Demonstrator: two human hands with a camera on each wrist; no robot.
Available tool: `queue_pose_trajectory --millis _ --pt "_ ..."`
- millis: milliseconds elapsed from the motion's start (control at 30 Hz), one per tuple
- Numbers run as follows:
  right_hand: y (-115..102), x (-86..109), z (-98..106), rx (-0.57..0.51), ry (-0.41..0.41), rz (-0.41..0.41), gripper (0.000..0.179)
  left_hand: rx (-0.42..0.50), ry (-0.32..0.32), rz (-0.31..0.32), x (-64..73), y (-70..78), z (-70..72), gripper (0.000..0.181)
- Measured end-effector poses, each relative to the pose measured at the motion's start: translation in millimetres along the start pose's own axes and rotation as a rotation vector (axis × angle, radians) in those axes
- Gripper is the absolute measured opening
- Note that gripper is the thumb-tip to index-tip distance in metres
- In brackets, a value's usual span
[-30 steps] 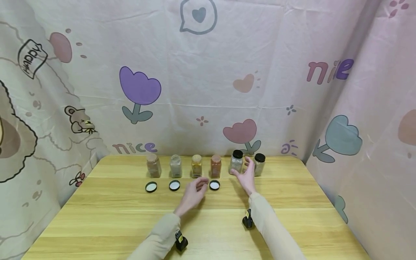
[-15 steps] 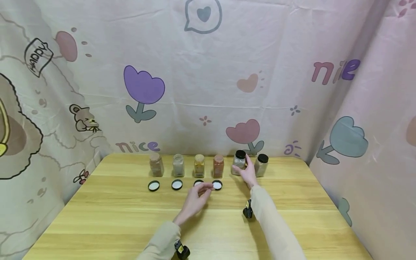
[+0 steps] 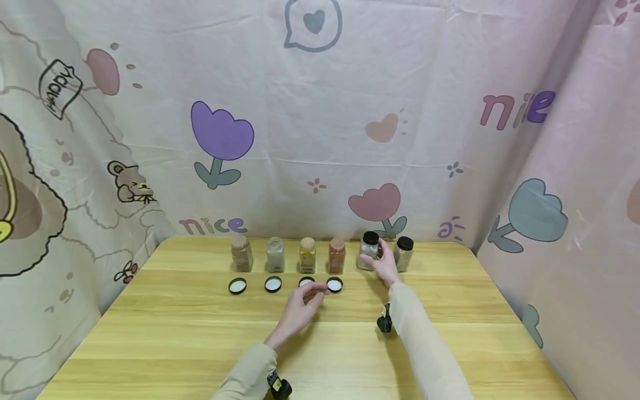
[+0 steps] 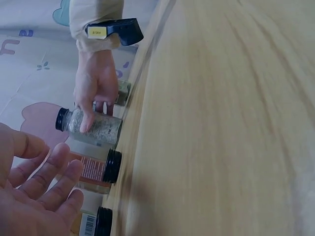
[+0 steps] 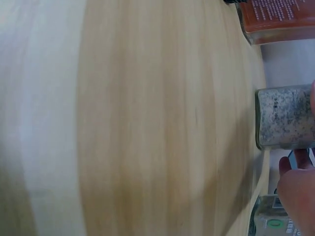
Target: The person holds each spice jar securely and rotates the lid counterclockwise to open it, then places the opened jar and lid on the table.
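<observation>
My right hand [image 3: 385, 268] grips a glass spice jar [image 3: 367, 256] by its sides, thumb on the near face. This jar has a black lid [image 3: 370, 238] on it, and grey-white flecked contents show in the right wrist view. It stands upright at the back of the table. Nothing is in my left hand [image 3: 300, 307]; its fingers are loosely bent above the table, partly covering one black lid [image 3: 306, 281]. Just right of those fingertips a second lid [image 3: 334, 285] lies white inside up. Behind them stand a lidless orange-red jar [image 3: 336, 259] and a lidless yellow jar [image 3: 307, 259].
Another black-lidded jar [image 3: 403, 256] stands right beside my right hand. Further left are a lidless brown jar [image 3: 242, 256] and a lidless pale jar [image 3: 275, 258], with a lid [image 3: 237, 286] and another lid [image 3: 273, 284] before them. A patterned curtain [image 3: 300, 194] hangs behind the table.
My right hand has closed its fingers around the black-lidded jar. My left hand has drawn slightly toward me, and the lid beneath it now shows. The head view has shifted a little.
</observation>
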State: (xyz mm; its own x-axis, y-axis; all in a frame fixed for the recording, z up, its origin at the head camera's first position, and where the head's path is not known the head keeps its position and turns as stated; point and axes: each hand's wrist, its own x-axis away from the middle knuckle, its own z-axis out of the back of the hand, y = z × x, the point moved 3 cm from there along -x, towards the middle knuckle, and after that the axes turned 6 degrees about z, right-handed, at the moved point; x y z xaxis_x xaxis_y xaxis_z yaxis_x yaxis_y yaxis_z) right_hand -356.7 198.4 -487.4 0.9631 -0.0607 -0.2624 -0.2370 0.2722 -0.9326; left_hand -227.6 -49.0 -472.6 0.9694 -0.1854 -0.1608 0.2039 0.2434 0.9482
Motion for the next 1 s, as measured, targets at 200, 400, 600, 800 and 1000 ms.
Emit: queue_pose_trajectory --millis 200,400,600,800,1000 --pt "-4.7 4.1 4.5 0.048 -0.058 -0.032 0.071 0.051 0.013 0.005 1.1 2.0 3.1 0.022" --pt "-12.5 12.2 10.5 0.140 -0.097 -0.064 0.067 0.097 0.014 0.018 2.1 1.8 3.4 0.021" --pt "-19.3 22.8 13.1 0.161 -0.108 -0.052 0.059 0.110 0.016 0.034 4.8 1.9 4.8 0.023" --pt "-24.5 39.7 13.9 0.207 -0.112 -0.045 0.056 0.105 0.020 0.006 11.7 6.4 5.8 0.024" --pt "-32.7 58.4 12.2 0.242 -0.115 -0.034 0.053 0.147 0.028 0.022 16.1 10.8 4.5 0.027"
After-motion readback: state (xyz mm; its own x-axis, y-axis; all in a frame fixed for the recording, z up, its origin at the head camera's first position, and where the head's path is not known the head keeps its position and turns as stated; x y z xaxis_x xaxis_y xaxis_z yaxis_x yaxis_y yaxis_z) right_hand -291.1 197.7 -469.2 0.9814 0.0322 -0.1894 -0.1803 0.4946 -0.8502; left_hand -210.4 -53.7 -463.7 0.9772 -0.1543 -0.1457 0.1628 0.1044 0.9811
